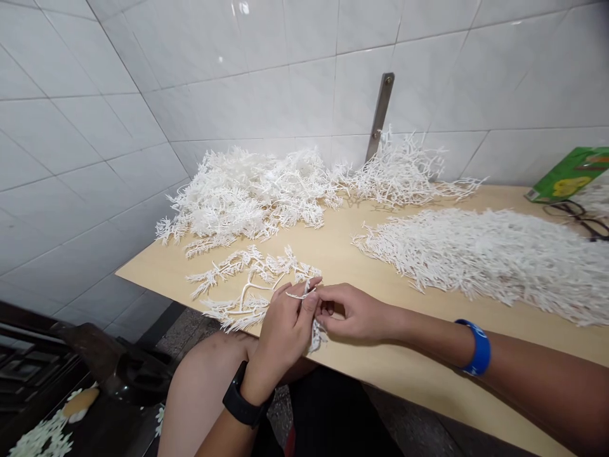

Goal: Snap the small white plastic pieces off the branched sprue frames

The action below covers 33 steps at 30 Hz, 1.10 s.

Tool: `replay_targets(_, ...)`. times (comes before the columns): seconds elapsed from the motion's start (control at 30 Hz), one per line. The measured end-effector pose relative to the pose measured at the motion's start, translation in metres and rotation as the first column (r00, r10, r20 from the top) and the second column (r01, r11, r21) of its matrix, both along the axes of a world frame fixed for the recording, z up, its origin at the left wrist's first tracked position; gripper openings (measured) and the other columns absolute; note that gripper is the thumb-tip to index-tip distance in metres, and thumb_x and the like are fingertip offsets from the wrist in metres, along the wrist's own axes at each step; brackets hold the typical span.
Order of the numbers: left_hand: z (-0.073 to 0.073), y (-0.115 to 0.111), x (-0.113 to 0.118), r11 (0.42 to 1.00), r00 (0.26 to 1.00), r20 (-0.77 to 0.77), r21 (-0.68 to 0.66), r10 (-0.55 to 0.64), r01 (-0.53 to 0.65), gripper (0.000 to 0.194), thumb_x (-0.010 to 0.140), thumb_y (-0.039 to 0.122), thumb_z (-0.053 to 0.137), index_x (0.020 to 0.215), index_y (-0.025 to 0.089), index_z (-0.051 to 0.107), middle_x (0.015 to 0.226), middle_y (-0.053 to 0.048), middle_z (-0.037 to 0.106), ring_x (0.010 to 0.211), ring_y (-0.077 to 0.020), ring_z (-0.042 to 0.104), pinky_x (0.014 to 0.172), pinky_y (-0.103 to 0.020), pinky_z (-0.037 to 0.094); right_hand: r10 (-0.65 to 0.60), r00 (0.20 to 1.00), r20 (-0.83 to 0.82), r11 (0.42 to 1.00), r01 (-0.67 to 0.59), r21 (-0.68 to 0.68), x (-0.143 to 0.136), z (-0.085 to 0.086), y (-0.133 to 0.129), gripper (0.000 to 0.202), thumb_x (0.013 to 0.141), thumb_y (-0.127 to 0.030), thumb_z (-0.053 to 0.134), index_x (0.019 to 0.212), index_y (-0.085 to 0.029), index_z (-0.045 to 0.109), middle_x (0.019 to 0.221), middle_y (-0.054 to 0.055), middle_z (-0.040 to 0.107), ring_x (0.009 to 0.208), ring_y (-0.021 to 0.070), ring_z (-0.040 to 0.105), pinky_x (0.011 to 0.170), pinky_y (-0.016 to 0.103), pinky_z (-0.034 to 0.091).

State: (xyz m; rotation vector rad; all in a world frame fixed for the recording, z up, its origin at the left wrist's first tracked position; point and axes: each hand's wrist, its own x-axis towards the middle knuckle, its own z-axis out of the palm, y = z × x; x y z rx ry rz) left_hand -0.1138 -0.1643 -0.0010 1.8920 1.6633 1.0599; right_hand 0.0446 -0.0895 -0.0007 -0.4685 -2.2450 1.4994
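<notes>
Near the front edge of the wooden table my left hand point(288, 324) is closed on a white plastic branch point(247, 292), whose feathery twigs spread over the tabletop to the left. My right hand point(349, 311) meets it from the right, thumb and fingers pinched close to the left thumb. A thin white sprig point(299, 295) crosses at the left fingertips, and more white twig point(316, 336) hangs below them. What sits between the right fingertips is too small to make out.
A large heap of white branches point(247, 190) lies at the back left, with barer stems point(399, 168) beside it. Loose white pieces point(499, 254) cover the right side. A green box point(568, 174), dark glasses point(578, 212) and a metal bracket point(379, 117) are at the back.
</notes>
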Motion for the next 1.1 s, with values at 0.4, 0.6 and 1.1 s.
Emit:
replay_targets(0.4, 0.004, 0.0, -0.006, 0.978, 0.977, 0.186, -0.157, -0.104, 0.134, 0.017, 0.09, 0.032, 0.058, 0.088, 0.021, 0.071, 0.08, 0.0, 0.07, 0.072, -0.0166, 0.06, 0.067, -0.026, 0.043, -0.216, 0.975, 0.056, 0.962, 0.202, 0.183, 0.007, -0.001, 0.01, 0.01, 0.085, -0.021, 0.047, 0.074, -0.019, 0.047, 0.064, -0.003, 0.049, 0.058, 0.0116, 0.041, 0.056, 0.024, 0.031)
replay_targets(0.6, 0.005, 0.002, -0.01, 0.998, 0.97, 0.235, -0.014, -0.06, 0.065, 0.02, 0.092, 0.03, 0.054, 0.084, 0.02, 0.069, 0.088, -0.004, 0.067, 0.088, -0.0198, 0.061, 0.084, -0.029, 0.044, -0.153, 0.987, 0.049, 0.987, 0.15, 0.062, 0.006, 0.001, 0.011, 0.007, 0.083, -0.021, 0.053, 0.077, -0.018, 0.052, 0.064, -0.003, 0.05, 0.059, 0.011, 0.043, 0.055, 0.023, 0.032)
replay_targets(1.1, 0.011, -0.002, -0.003, 0.987, 0.989, 0.126, -0.131, -0.077, 0.094, 0.019, 0.091, 0.037, 0.057, 0.085, 0.02, 0.062, 0.084, -0.003, 0.069, 0.081, -0.0205, 0.062, 0.078, -0.03, 0.043, -0.047, 0.997, 0.057, 0.999, 0.046, 0.028, 0.008, 0.0, 0.016, 0.005, 0.076, -0.015, 0.051, 0.072, -0.018, 0.049, 0.065, -0.004, 0.048, 0.06, 0.0101, 0.04, 0.057, 0.023, 0.032)
